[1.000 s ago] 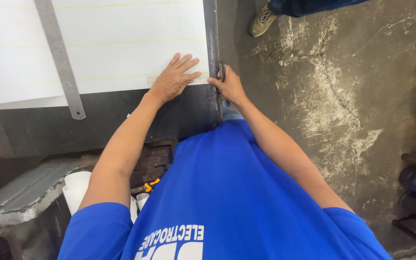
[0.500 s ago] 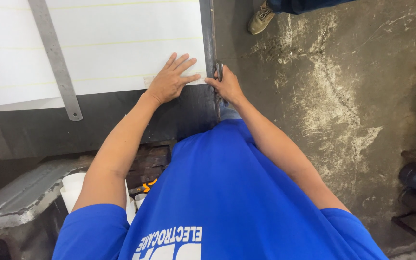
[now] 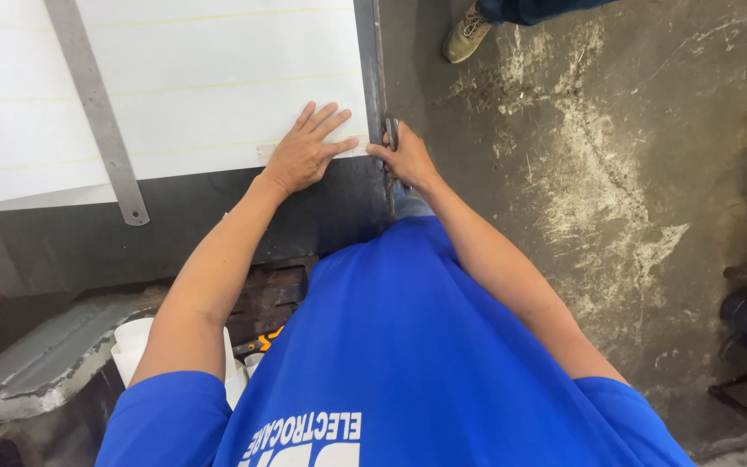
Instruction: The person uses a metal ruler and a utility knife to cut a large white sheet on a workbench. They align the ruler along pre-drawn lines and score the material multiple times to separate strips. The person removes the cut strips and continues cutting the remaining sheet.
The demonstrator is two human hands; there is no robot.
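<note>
A large white sheet [image 3: 218, 78] with faint yellow lines lies on a dark metal table [image 3: 218, 225]. My left hand [image 3: 304, 154] rests flat on the sheet's near right corner, fingers spread. My right hand [image 3: 406, 157] is closed around a small dark tool [image 3: 391, 131] at the table's right edge, just beside the sheet's corner. Which kind of tool it is cannot be made out. A long steel ruler [image 3: 97, 108] lies diagonally across the sheet to the left, untouched.
Another person's shoe [image 3: 467, 33] stands on the stained concrete floor at top right. White rolled tubes [image 3: 136, 344] sit below the table at lower left, by a grey metal slab [image 3: 36, 363]. Dark shelving and objects line the right edge.
The view has shifted slightly; both hands stay at the sheet's corner with little movement.
</note>
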